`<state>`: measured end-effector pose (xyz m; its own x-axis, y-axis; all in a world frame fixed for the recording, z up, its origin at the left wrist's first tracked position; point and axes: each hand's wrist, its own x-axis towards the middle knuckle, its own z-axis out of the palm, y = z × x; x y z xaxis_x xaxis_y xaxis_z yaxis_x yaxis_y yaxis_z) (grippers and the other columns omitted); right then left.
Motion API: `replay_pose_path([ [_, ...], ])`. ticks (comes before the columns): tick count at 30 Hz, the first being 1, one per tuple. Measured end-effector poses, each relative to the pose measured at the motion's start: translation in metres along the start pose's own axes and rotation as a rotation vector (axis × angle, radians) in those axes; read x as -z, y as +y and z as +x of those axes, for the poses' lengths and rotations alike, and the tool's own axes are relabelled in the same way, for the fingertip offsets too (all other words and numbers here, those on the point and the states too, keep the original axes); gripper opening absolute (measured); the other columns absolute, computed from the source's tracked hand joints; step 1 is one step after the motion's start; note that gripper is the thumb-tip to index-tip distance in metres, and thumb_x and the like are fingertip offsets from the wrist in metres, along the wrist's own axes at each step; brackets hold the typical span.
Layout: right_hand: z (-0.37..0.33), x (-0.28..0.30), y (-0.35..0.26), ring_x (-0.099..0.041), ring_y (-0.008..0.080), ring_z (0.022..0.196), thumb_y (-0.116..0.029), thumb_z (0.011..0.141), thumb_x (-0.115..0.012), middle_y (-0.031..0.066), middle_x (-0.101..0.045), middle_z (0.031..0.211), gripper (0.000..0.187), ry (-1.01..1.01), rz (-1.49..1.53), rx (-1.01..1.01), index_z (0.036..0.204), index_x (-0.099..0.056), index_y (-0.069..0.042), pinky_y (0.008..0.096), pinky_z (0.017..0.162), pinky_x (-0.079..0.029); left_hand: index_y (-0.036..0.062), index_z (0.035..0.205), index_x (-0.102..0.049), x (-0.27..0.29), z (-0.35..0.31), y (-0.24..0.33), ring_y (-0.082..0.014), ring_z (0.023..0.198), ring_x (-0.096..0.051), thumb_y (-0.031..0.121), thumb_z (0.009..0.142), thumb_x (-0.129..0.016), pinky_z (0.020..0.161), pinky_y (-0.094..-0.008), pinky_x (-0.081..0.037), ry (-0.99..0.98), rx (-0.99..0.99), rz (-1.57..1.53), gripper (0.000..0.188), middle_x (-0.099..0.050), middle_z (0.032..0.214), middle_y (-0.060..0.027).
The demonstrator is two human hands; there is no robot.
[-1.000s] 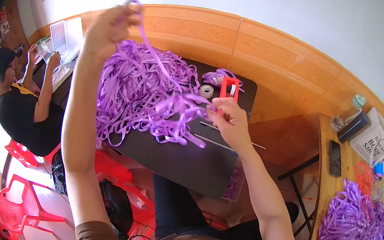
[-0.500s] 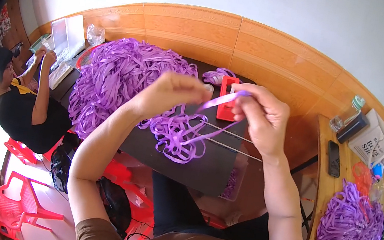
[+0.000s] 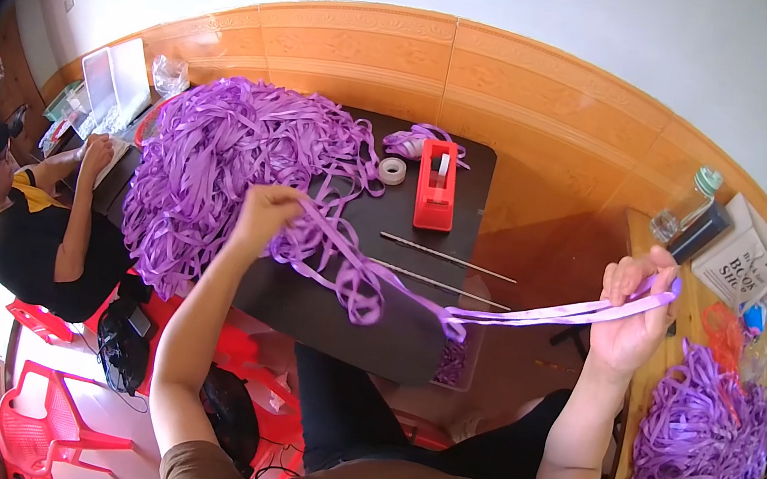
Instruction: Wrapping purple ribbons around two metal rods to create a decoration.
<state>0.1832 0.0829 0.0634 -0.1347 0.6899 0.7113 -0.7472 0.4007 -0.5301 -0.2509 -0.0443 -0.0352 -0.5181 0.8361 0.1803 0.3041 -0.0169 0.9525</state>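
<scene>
The hands have moved apart since the earlier frame. The right hand [image 3: 633,312] pinches the end of a purple ribbon [image 3: 533,315], drawn out right of the black table [image 3: 403,243]. The left hand [image 3: 266,212] grips the ribbon beside the ribbon pile [image 3: 224,162].

A small craft or piecework room is shown, informal rather than industrial. A low black rectangular worktable [image 3: 389,327] is set against a white wall with an orange-tiled lower band [image 3: 453,64]. A large heap of purple flat ribbon [image 3: 225,157] is piled on it, beside a red plastic tape dispenser [image 3: 437,186]. A second purple ribbon heap [image 3: 693,449] is seen at right. Red plastic chairs [image 3: 53,423] are noted, and a seated co-worker in black [image 3: 40,228].
</scene>
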Motion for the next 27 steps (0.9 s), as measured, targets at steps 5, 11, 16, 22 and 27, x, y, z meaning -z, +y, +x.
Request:
replay_pose_path([
  [5, -0.017, 0.006, 0.009, -0.042, 0.0109, 0.055, -0.027, 0.099, -0.046, 0.0036, -0.051, 0.064, 0.030, 0.114, 0.076, -0.166, 0.108, -0.061, -0.003, 0.0241, 0.050, -0.031, -0.0047, 0.104, -0.065, 0.045, 0.024, -0.002, -0.0292, 0.084, -0.062, 0.005, 0.074, -0.063, 0.074, -0.0380, -0.049, 0.309, -0.165, 0.517, 0.031, -0.066, 0.096, -0.0189],
  [11, -0.026, 0.012, 0.010, -0.045, 0.0116, 0.053, -0.024, 0.099, -0.045, 0.0060, -0.055, 0.063, 0.028, 0.075, 0.024, -0.151, 0.106, -0.061, -0.002, 0.0240, 0.050, -0.033, 0.0057, 0.115, -0.060, -0.077, -0.030, 0.080, -0.0354, 0.110, -0.051, 0.003, 0.071, -0.067, 0.094, -0.0438, -0.041, -0.305, -0.707, 0.588, 0.045, -0.057, 0.114, -0.0179],
  [16, -0.028, 0.008, 0.009, -0.044, 0.0116, 0.053, -0.025, 0.100, -0.044, 0.0048, -0.053, 0.063, 0.029, 0.049, 0.031, -0.131, 0.107, -0.060, -0.003, 0.0253, 0.051, -0.033, 0.0077, 0.092, -0.066, -0.118, -0.035, 0.063, -0.0281, 0.090, -0.054, 0.006, 0.070, -0.067, 0.076, -0.0395, -0.042, -0.401, -0.866, 0.718, 0.022, -0.060, 0.091, -0.0087],
  [22, -0.031, 0.051, -0.026, -0.037, 0.0106, 0.053, -0.028, 0.100, -0.042, 0.0023, -0.048, 0.066, 0.029, 0.133, 0.182, -0.109, 0.115, -0.058, -0.008, 0.0252, 0.051, -0.028, 0.0016, 0.080, -0.066, -0.067, -0.003, 0.029, -0.0332, 0.072, -0.058, 0.001, 0.071, -0.058, 0.064, -0.0439, -0.045, -0.061, -0.788, 0.736, 0.012, -0.060, 0.072, -0.0155],
  [27, -0.036, 0.055, -0.025, -0.047, 0.0107, 0.055, -0.029, 0.096, -0.049, 0.0038, -0.055, 0.068, 0.031, 0.095, -0.250, -0.181, 0.108, -0.062, -0.003, 0.0232, 0.049, -0.036, 0.0004, 0.104, -0.063, -0.018, -0.016, 0.045, -0.0371, 0.094, -0.055, 0.001, 0.073, -0.062, 0.085, -0.0442, -0.043, 0.223, -0.584, 0.948, 0.031, -0.061, 0.096, -0.0189],
])
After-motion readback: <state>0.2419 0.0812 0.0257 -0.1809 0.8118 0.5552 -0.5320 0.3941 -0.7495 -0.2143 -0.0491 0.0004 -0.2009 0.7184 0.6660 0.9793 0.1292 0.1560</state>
